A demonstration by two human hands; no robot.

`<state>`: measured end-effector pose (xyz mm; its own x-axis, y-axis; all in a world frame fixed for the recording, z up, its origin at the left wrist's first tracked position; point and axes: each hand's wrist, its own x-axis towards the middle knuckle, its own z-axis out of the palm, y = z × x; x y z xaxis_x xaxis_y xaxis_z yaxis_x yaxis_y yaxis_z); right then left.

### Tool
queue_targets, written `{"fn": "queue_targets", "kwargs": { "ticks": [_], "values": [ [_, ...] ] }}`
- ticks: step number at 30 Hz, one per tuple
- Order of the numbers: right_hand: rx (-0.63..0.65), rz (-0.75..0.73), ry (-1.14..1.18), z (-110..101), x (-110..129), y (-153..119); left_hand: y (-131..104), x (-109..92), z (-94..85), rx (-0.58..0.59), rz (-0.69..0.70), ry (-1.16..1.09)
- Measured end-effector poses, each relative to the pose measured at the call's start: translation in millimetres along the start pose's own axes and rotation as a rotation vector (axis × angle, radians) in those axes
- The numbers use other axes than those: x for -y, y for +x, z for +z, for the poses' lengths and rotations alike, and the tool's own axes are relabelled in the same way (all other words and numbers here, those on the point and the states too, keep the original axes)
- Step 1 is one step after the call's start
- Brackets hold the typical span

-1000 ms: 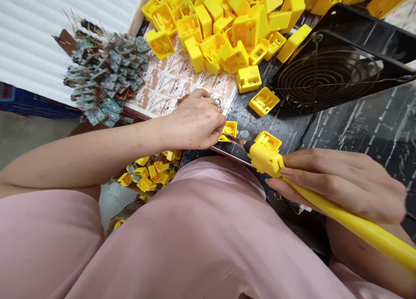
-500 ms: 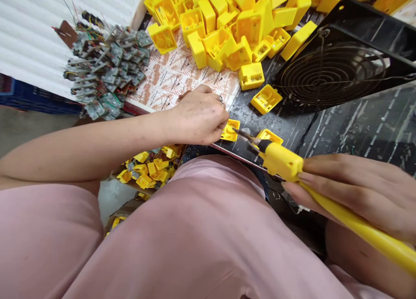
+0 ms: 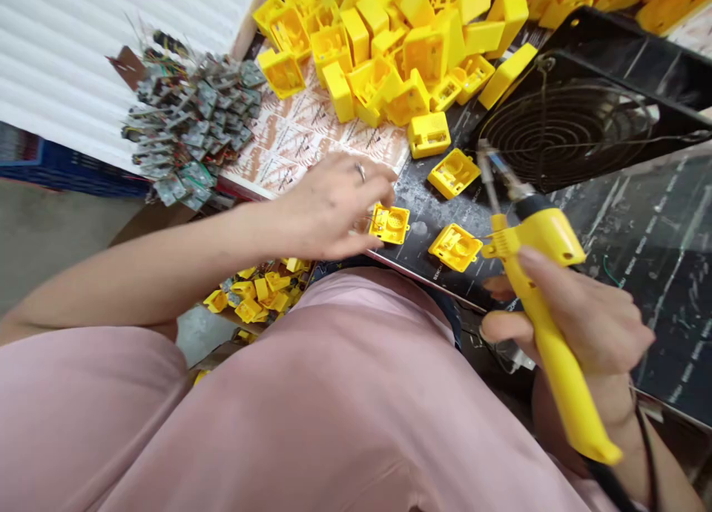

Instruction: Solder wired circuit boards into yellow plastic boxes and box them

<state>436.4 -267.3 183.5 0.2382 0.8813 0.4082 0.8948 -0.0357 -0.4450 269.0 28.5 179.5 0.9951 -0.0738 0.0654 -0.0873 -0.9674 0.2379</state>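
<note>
My right hand [image 3: 578,312] is wrapped around the handle of a yellow soldering gun [image 3: 548,326]. Its metal tip points up and away, in front of the fan and clear of the yellow cases. My left hand [image 3: 339,204] is at the table's front edge with thumb and fingers apart. They lie about the left side of a small open yellow case [image 3: 391,225], which has a round grille and thin wires; whether they touch it I cannot tell. To its right lies another open yellow case [image 3: 456,247], near the gun's body.
A black fan [image 3: 561,133] with a wire guard stands at the right. Many yellow cases [image 3: 383,59] are heaped at the back. Small circuit boards [image 3: 194,111] are piled at the left by white foam. More yellow parts [image 3: 261,293] sit below the table edge.
The soldering gun has swung up and away from the case, its tip now pointing toward the fan. My left hand's fingers have opened from a closed grip beside the case.
</note>
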Motion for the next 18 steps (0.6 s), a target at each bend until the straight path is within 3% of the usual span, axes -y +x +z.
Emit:
{"fn": "queue_targets", "kwargs": {
  "ticks": [3,6,8,11,12,14,18],
  "values": [
    [-0.019,-0.187,-0.234,8,-7,9,-3,-10,29.1,-0.036,0.068,0.064],
    [-0.049,-0.306,-0.384,20,-18,17,10,-10,40.9,-0.051,-0.064,0.127],
    [-0.057,-0.312,-0.403,29,-26,20,17,-1,28.6,-0.137,-0.167,0.097],
    [-0.094,-0.284,-0.391,41,-31,20,12,22,-7.8,-0.270,-0.324,0.001],
    [-0.111,-0.273,-0.384,44,-30,20,7,31,-19.2,-0.253,-0.384,-0.014],
    [-0.139,-0.255,-0.354,50,-25,23,-2,48,-34.3,-0.105,-0.482,0.013],
    [-0.149,-0.216,-0.206,71,-6,41,-11,66,-34.6,0.143,-0.601,0.182]
  ]
}}
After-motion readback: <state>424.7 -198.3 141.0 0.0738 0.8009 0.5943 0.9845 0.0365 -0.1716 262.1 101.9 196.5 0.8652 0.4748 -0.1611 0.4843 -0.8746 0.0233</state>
